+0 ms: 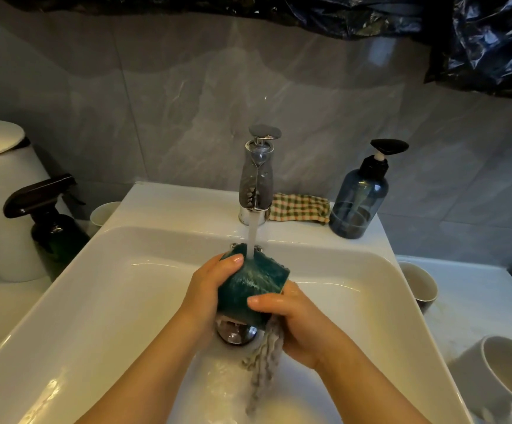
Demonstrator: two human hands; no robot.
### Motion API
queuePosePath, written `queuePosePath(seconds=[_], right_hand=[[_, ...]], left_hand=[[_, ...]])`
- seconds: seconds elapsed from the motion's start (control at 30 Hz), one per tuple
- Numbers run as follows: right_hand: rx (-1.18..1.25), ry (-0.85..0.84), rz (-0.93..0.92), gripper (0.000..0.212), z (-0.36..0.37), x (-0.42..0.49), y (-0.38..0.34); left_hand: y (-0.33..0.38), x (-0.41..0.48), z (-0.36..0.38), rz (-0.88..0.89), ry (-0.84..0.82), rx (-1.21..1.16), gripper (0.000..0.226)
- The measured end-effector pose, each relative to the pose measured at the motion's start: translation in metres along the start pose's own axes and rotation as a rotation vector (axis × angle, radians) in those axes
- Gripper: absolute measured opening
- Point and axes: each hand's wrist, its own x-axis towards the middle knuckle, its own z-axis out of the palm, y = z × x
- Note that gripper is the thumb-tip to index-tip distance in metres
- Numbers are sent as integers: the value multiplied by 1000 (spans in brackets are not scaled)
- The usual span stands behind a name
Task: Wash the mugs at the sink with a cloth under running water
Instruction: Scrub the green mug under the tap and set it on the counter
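Nearest, a white mug point(511, 374) sits on the counter, washed or not I cannot tell. In the sink point(111, 286), the right hand point(294, 319) squeezes a grey cloth point(264, 359) against the teal mug point(254, 283). The left hand point(209, 289) grips that mug under the tap point(256, 182). A pale mug point(421, 286) stands beyond, so the washing is probably midway.

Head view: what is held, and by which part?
The green mug: left hand round its side, right hand lower down, with the grey cloth.
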Motion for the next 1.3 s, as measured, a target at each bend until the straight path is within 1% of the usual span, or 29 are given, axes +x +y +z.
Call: queuePosePath(seconds=[0.03,0.1,0.13,0.17,0.23,0.27,0.33,0.4,0.47,0.5,0.53,0.57,0.6,0.67,0.7,0.73,0.8,0.83,0.87,0.93,0.97,1.0,1.03,1.07,1.1,1.17,1.23,1.27,1.3], right_hand=[[-258,32,7,43,1,2,4],[-751,139,-20,43,3,6,13],[-877,191,-42,46,3,7,16],[-912,219,-57,49,3,8,19],[-843,182,-51,52,1,6,21],[-765,146,-36,48,2,4,18],[-509,81,-9,42,3,2,10],[-172,20,-2,44,3,0,2],[160,-20,-12,42,1,-3,-3],[250,-34,-31,41,-1,-5,-4],[251,-46,-47,40,-2,-6,-5],[152,-48,-53,42,-2,-7,-5],[-24,-41,-58,46,-1,-6,-4],[-497,11,-105,56,0,-1,6],[-690,51,-143,60,1,2,11],[-803,90,-177,60,1,4,15],[-847,115,-200,53,2,5,19],[-770,108,-174,48,3,5,17],[-616,89,-136,45,4,3,13],[-136,32,-75,39,4,0,5],[75,27,-46,36,5,-1,1],[203,47,-26,32,6,-3,-1],[230,68,-24,29,5,-5,-2],[186,99,-32,27,5,-5,-4],[81,120,-59,26,5,-7,-6],[-285,164,-109,29,5,-8,-8],[-834,206,-92,34,5,-7,-2],[-1055,219,-95,37,6,-4,4],[-1127,233,-106,37,7,-1,10]], left_hand=[[0,-1,0,-43,-13,-45,51],[2,-3,-1,-124,-36,-131,41],[2,-4,-1,-140,-45,-143,38],[1,-4,0,-136,-53,-131,38],[2,-4,1,-95,-36,-92,37],[2,-4,2,-72,-19,-82,36],[2,-4,2,-5,-6,-51,46],[-1,-2,0,100,-15,0,66],[-1,-2,-2,204,-27,67,73],[0,-2,-2,243,-34,90,73],[0,-2,-2,259,-50,95,71],[0,-1,-3,254,-68,81,68],[0,-1,-3,225,-79,40,60],[0,-1,-4,112,-80,-74,39],[-1,-1,-4,69,-93,-98,37],[-2,-1,-4,56,-103,-93,38],[-2,0,-4,86,-92,-65,43],[-1,0,-3,108,-69,-57,49],[-1,0,-3,139,-46,-45,56],[-3,1,-6,246,-55,43,66],[-2,1,-7,293,-83,105,67],[0,-1,-8,314,-115,158,65],[3,-2,-10,308,-159,202,64],[7,-3,-12,271,-209,248,64],[11,-3,-15,208,-263,287,64],[15,-5,-18,43,-332,257,58],[13,-6,-13,-127,-304,57,55],[9,-5,-9,-168,-256,-34,56],[6,-4,-5,-158,-198,-92,51]])
